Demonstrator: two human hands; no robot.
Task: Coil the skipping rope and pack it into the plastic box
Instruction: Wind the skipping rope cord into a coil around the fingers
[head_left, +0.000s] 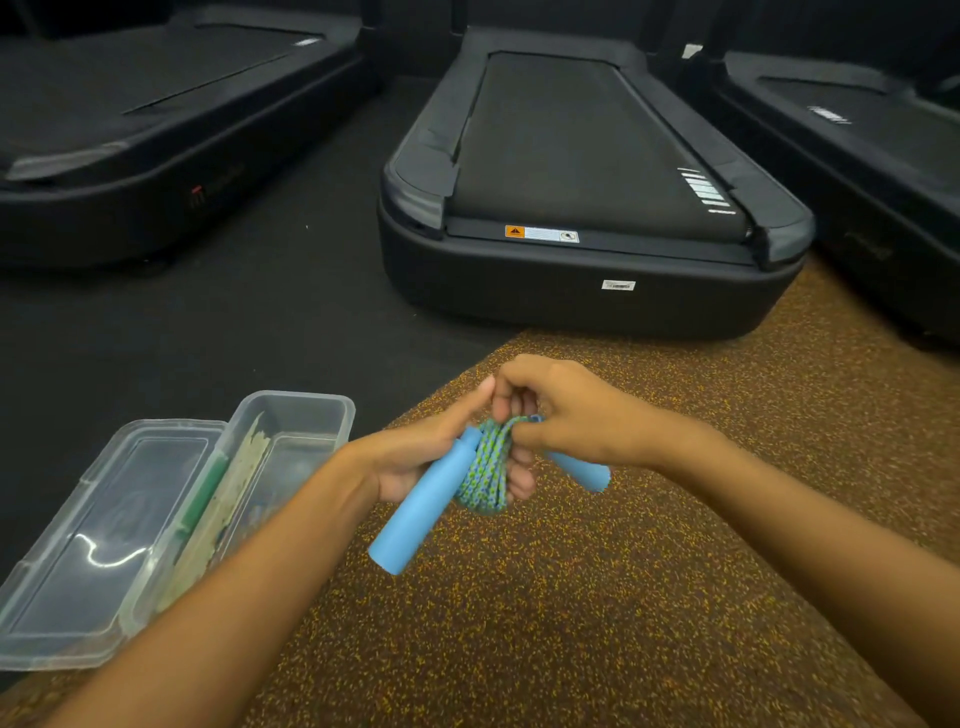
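Gym floor here, half dark rubber flooring (249, 312) and half a brown mat (519, 634) speckled with yellow. Three black treadmills are parked at the back, with the middle treadmill (571, 291) dead ahead. Both hands are up over the speckled mat holding the skipping rope (485, 470), the blue-and-green braided kind, bundled into a tight bunch of loops. The left hand (415, 460) has its fingers curled round that bunch from underneath, and one light blue handle (421, 512) lies across the palm and sticks out toward the camera. The right hand (569, 410) is closed up too, fingertips pinching the rope at the top of the bundle, and the other handle (584, 474) pokes out below its wrist. The two hands touch at the fingers. The plastic box (304, 402) sits open on the floor just left of the left forearm, its clear lid (104, 545) flipped out beside it. There's something green and pale inside, can't tell what.
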